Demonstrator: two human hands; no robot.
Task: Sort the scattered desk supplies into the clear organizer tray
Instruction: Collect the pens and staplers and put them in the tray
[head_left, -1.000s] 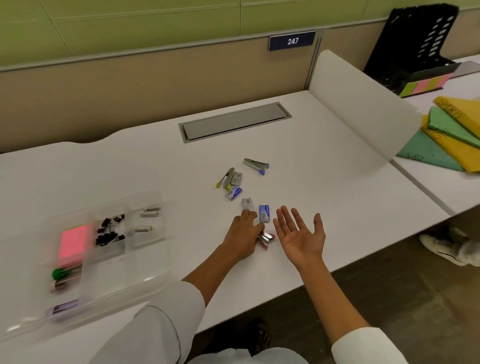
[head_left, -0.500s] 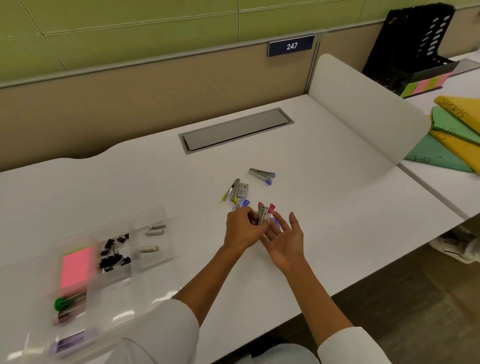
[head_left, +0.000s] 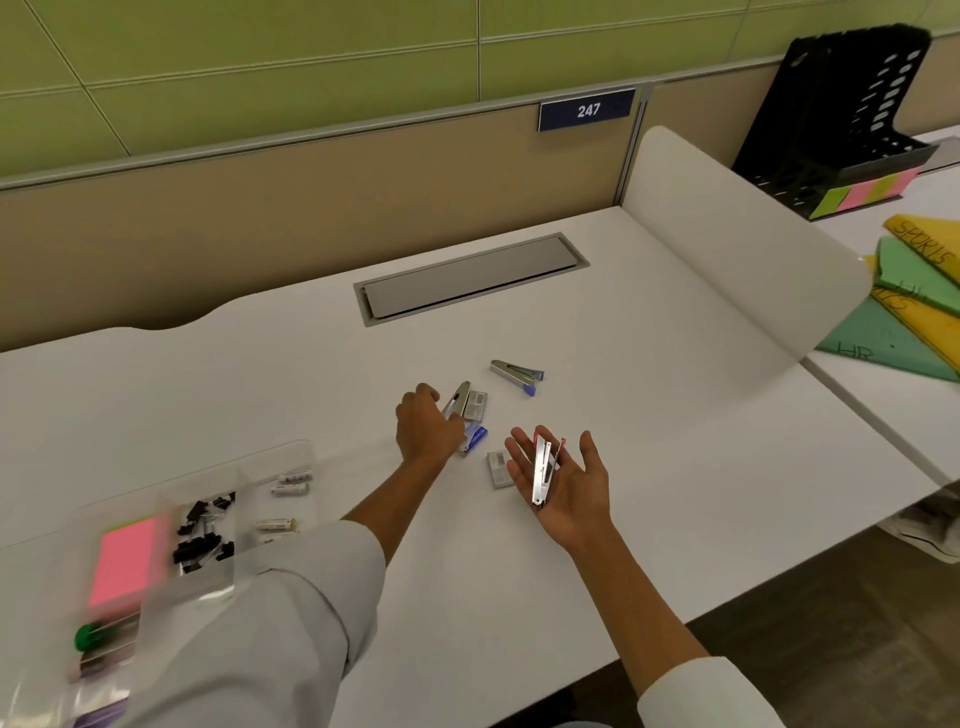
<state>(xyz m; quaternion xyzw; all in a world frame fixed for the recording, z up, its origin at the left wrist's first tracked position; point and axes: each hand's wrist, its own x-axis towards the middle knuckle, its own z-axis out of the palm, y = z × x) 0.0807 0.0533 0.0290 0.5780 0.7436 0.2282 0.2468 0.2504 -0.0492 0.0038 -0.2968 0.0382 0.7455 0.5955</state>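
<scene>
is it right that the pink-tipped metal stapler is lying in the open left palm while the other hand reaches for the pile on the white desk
Not quite: the head view shows the pink-tipped metal stapler lying in the open right palm, not the left. The left hand is the one reaching for the pile of small staplers and staple boxes on the white desk.

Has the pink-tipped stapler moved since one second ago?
Yes. The pink-tipped stapler left the desk and now lies in the open right hand, above it.
</scene>
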